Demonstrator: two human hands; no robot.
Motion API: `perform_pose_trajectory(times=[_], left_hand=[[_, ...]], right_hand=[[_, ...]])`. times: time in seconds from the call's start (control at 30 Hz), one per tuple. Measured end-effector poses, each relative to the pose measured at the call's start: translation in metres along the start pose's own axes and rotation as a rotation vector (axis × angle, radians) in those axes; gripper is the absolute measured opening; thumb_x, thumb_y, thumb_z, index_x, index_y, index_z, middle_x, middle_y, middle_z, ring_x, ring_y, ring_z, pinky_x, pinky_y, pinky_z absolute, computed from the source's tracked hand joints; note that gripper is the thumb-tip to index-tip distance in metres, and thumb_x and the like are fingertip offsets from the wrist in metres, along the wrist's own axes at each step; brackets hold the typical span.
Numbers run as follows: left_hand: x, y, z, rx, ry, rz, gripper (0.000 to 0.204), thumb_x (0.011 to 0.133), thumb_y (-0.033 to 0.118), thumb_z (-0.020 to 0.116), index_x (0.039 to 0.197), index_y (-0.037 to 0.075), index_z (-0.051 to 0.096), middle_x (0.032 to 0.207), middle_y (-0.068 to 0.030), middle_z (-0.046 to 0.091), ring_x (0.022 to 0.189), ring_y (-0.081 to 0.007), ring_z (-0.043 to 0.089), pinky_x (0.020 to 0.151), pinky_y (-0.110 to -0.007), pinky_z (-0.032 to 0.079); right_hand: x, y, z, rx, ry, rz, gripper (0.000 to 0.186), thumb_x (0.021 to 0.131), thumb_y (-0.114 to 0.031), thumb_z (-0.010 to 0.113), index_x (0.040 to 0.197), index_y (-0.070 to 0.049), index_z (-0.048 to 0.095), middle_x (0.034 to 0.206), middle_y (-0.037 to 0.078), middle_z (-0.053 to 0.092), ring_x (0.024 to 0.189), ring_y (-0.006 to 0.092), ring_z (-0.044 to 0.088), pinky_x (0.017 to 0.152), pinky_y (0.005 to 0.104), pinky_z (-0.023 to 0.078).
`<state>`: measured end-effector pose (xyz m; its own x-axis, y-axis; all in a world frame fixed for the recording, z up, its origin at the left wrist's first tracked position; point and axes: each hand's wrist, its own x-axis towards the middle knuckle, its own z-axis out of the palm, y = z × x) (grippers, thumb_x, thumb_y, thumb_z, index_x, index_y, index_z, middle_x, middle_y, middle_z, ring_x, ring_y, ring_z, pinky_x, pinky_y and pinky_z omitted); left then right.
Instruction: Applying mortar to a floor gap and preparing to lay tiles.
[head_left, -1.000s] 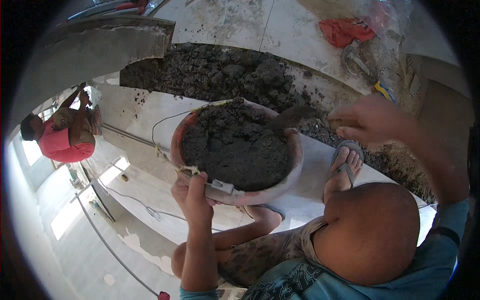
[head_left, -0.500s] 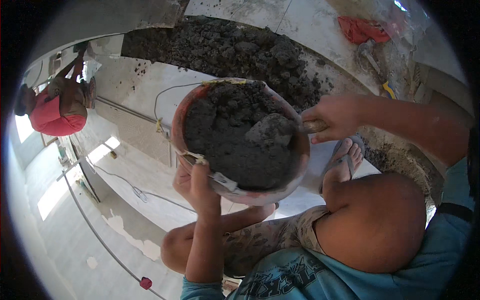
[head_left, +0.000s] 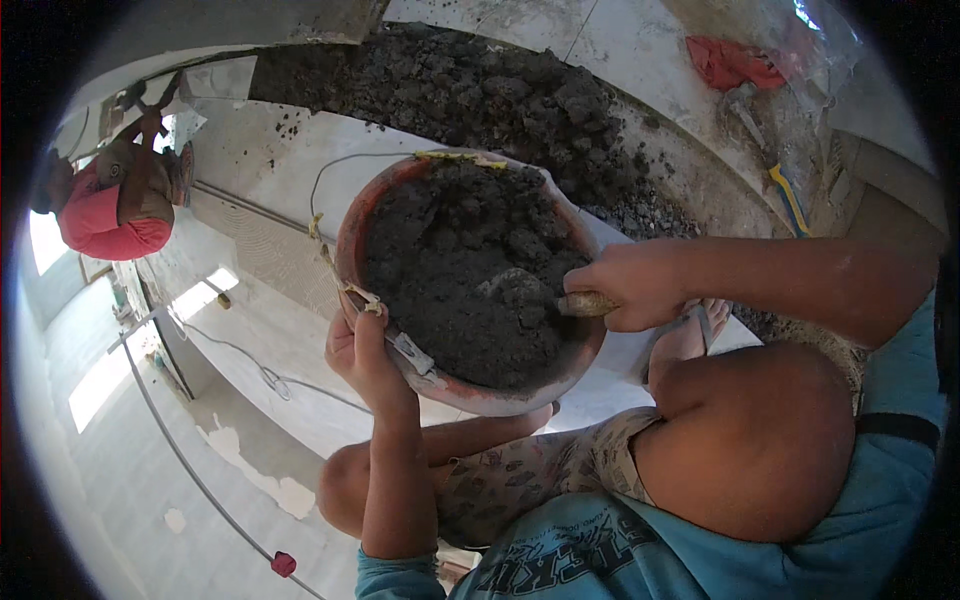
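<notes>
A round red-and-grey tub (head_left: 357, 230) holds dark grey mortar (head_left: 440, 250) in front of me, bound with wire and yellowish ties at the rim. My left hand (head_left: 362, 350) is closed on the tub's near left rim, by a pale strip fixed there. My right hand (head_left: 625, 285) grips the wooden handle of a trowel (head_left: 585, 304) low over the right side of the tub. The trowel's blade is down in the mortar and mostly hidden. My bent legs and sandaled foot are just beside the tub.
Lumpy grey mortar (head_left: 530, 95) lies beyond the tub along pale tiles (head_left: 290, 145). At upper right are a red cloth (head_left: 730, 62) and a tool with a yellow-blue handle (head_left: 785, 190). A co-worker in a red shirt (head_left: 115, 205) crouches at left, near cables.
My right hand came from beyond the tub's right edge to over its inside, pushing the trowel into the mortar. My left hand stayed on the rim; the view has shifted slightly.
</notes>
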<state>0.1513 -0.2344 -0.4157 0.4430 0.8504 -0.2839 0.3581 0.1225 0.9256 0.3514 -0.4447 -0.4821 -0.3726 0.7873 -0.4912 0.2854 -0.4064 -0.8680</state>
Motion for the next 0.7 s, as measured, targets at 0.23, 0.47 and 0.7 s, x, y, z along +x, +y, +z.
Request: perform_pose_trajectory(times=[0.23, 0.47, 0.7], left_hand=[[-0.001, 0.007, 0.015, -0.061, 0.012, 0.047, 0.018, 0.085, 0.006, 0.056, 0.095, -0.007, 0.063, 0.09, -0.0048, 0.064, 0.079, -0.0086, 0.057, 0.073, -0.022, 0.045], [0.002, 0.007, 0.006, -0.023, 0.025, -0.01, 0.016, 0.084, 0.004, 0.057, 0.093, -0.007, 0.063, 0.09, -0.0047, 0.064, 0.08, -0.0082, 0.056, 0.075, -0.022, 0.044], [0.011, 0.01, 0.018, -0.071, -0.079, -0.02, 0.016, 0.084, 0.002, 0.058, 0.096, -0.007, 0.064, 0.091, -0.0039, 0.065, 0.08, -0.0088, 0.057, 0.076, -0.023, 0.045]], right_hand=[[-0.019, -0.005, -0.02, 0.058, -0.161, 0.066, 0.038, 0.079, -0.016, 0.061, 0.113, -0.001, 0.054, 0.1, 0.023, 0.063, 0.099, 0.0407, 0.061, 0.082, 0.0487, 0.046], [0.008, -0.009, -0.008, 0.083, -0.105, -0.046, 0.038, 0.078, -0.016, 0.064, 0.112, -0.001, 0.055, 0.096, 0.022, 0.063, 0.095, 0.0364, 0.062, 0.079, 0.046, 0.046], [-0.024, 0.026, -0.02, 0.168, 0.025, -0.075, 0.038, 0.077, -0.014, 0.064, 0.113, -0.004, 0.055, 0.088, 0.017, 0.063, 0.081, 0.0315, 0.062, 0.072, 0.0432, 0.047]])
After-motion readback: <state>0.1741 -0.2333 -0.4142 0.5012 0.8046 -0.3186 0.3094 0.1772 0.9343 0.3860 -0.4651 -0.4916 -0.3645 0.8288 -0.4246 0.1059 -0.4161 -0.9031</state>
